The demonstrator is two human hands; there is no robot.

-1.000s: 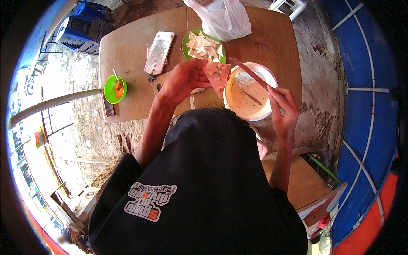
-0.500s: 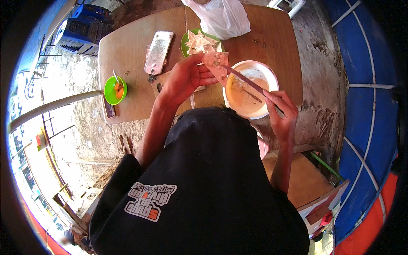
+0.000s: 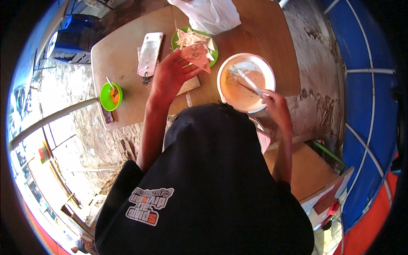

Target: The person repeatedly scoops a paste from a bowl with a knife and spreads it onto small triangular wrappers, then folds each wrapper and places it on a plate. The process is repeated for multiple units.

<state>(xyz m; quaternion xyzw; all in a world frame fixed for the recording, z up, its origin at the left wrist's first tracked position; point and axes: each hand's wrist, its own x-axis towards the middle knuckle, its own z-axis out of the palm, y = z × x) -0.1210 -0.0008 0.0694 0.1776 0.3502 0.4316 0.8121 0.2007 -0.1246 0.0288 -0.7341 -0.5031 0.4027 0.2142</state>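
Observation:
My left hand (image 3: 168,76) holds up a thin, pinkish triangular wrapper (image 3: 196,56), its fingers behind the sheet and a small dab of something on top. It hovers over the near edge of a green plate (image 3: 216,57) heaped with pale triangular pieces (image 3: 189,37). My right hand (image 3: 277,109) is closed round the end of a long, thin, knife-like utensil (image 3: 252,85). The utensil's far end reaches into a white bowl (image 3: 273,76) of pinkish-orange paste (image 3: 236,97). Another thin dark stick-like shape lies in the paste, partly hidden.
A metal grater (image 3: 151,51) and a wooden board (image 3: 189,85) lie left of the plate. Farther left are a green bowl (image 3: 120,91) with orange pieces and a spoon, and a phone (image 3: 107,116). A white plastic bag (image 3: 212,16) stands at the table's back.
The utensil has left the wrapper and dipped into the bowl, my right hand lowering with it. My left hand has drawn leftward with the wrapper, away from the bowl.

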